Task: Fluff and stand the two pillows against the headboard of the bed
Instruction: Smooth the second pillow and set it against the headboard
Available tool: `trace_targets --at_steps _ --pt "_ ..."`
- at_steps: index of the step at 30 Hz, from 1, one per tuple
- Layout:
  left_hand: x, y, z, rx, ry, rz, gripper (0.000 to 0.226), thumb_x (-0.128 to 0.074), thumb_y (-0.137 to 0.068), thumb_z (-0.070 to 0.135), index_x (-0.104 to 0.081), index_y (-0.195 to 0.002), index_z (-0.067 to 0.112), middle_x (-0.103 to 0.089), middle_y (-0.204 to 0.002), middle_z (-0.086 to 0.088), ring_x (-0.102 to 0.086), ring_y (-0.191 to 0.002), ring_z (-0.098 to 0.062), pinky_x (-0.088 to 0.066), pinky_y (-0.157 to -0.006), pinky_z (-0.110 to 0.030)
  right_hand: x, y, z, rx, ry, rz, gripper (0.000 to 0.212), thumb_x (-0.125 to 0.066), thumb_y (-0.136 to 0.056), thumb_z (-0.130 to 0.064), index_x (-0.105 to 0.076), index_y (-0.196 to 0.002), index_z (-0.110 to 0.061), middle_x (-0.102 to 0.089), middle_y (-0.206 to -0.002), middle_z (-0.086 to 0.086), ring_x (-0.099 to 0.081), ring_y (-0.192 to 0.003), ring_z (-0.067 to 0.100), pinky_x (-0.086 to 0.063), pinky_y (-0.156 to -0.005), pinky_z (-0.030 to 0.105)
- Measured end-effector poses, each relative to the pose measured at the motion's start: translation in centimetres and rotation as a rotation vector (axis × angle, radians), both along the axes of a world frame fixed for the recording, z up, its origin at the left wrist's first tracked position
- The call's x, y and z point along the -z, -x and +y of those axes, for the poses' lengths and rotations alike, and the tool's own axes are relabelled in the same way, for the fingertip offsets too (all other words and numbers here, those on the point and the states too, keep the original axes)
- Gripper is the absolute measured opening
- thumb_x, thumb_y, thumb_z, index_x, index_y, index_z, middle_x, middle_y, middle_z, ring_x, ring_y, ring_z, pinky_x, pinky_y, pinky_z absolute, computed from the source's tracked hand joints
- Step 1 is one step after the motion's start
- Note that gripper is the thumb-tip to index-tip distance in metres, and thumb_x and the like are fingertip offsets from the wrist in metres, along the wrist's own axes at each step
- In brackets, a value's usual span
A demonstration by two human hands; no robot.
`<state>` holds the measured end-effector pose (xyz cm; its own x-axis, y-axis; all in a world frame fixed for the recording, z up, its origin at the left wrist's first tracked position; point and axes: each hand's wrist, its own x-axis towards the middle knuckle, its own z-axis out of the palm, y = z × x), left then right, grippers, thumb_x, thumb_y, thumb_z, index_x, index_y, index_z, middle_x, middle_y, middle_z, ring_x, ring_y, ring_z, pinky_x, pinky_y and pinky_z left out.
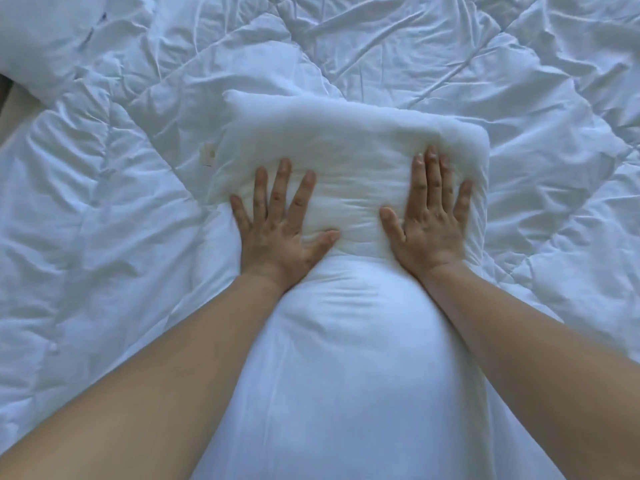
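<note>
A white pillow (349, 143) lies flat on the bed in the middle of the view, its near part running down between my forearms. My left hand (277, 226) rests palm down on its left side with fingers spread. Flat on the right side of the same pillow lies my right hand (429, 223), fingers apart. Both hands press into the pillow and dent it. A second white pillow (45, 39) lies at the far left corner of the view. The headboard is not in view.
A crumpled white quilted duvet (519, 116) covers the bed all around the pillow. A dark gap at the bed's edge (5, 95) shows at the far left. A small tan tag or stain (209, 156) sits by the pillow's left edge.
</note>
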<state>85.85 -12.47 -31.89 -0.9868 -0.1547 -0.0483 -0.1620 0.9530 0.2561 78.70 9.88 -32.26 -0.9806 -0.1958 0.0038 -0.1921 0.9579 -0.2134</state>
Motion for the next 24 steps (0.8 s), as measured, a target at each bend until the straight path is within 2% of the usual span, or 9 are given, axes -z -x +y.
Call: trace_targets --at_steps 6,9,12,15,17,20,24 --pt "-2.7 -1.1 1.1 -0.044 -0.007 -0.104 0.088 -0.026 -0.082 0.084 0.010 -0.153 0.047 0.021 -0.164 0.013 0.020 -0.151 -0.021 0.009 -0.118 -0.061 -2.1 -1.0 0.2 -0.017 -0.002 -0.109 0.087 -0.022 -0.093 -0.066 0.001 -0.161 -0.017 0.005 -0.169 0.000 0.007 -0.156 0.018 0.007 -0.124 0.054" --pt "-5.9 -3.2 1.9 -0.100 -0.103 -0.136 0.089 -0.034 -0.085 0.079 -0.001 -0.157 0.038 0.011 -0.166 0.010 0.012 -0.153 -0.018 0.004 -0.120 -0.060 -4.4 -2.0 0.1 -0.022 -0.033 -0.218 0.084 -0.020 -0.097 -0.065 0.006 -0.161 -0.018 0.010 -0.169 -0.001 0.011 -0.156 0.016 0.007 -0.124 0.055" --pt "-8.7 -8.4 2.6 -0.185 -0.211 -0.157 0.088 -0.039 -0.085 0.076 -0.014 -0.158 0.033 -0.001 -0.168 0.004 0.004 -0.154 -0.016 0.004 -0.119 -0.060 -7.2 -3.3 -0.5 0.033 -0.020 -0.307 0.080 -0.022 -0.100 -0.061 0.000 -0.161 -0.014 0.008 -0.169 0.003 0.009 -0.156 0.019 0.003 -0.123 0.057" --pt "-9.5 -16.7 2.7 -0.296 -0.205 -0.223 0.103 -0.021 -0.073 0.089 -0.007 -0.158 0.032 0.006 -0.167 0.007 0.008 -0.153 -0.015 0.003 -0.118 -0.061 -9.8 -6.6 -3.0 0.036 0.064 -0.319 0.080 -0.024 -0.100 -0.061 -0.005 -0.160 -0.012 0.003 -0.170 0.006 0.005 -0.156 0.024 0.001 -0.122 0.060" --pt "-9.1 -21.4 2.6 -0.426 -0.230 -0.246 0.108 -0.015 -0.068 0.090 -0.004 -0.158 0.032 0.007 -0.167 0.006 0.006 -0.153 -0.017 -0.003 -0.118 -0.063 -10.8 -9.6 -4.7 -0.046 0.066 -0.265 0.079 -0.025 -0.100 -0.061 -0.005 -0.161 -0.015 0.003 -0.170 0.005 0.004 -0.156 0.025 0.000 -0.122 0.061" --pt "-8.7 -26.9 2.8 -0.617 -0.294 -0.239 0.114 -0.016 -0.065 0.093 -0.006 -0.159 0.028 -0.005 -0.167 -0.004 -0.007 -0.153 -0.024 -0.016 -0.115 -0.064 -11.5 -12.7 -6.8 -0.229 -0.001 -0.186 0.078 -0.031 -0.098 -0.063 -0.008 -0.161 -0.022 0.003 -0.170 0.003 0.003 -0.156 0.029 -0.002 -0.121 0.062" --pt "-7.9 -32.2 2.5 -0.794 -0.346 -0.263 0.133 -0.005 -0.056 0.102 -0.004 -0.158 0.018 -0.022 -0.162 -0.016 -0.022 -0.149 -0.031 -0.023 -0.115 -0.059 -10.2 -13.5 -9.1 -0.540 -0.196 -0.067 0.077 -0.030 -0.097 -0.061 -0.019 -0.160 -0.018 -0.011 -0.169 0.004 -0.003 -0.156 0.032 -0.004 -0.120 0.066"
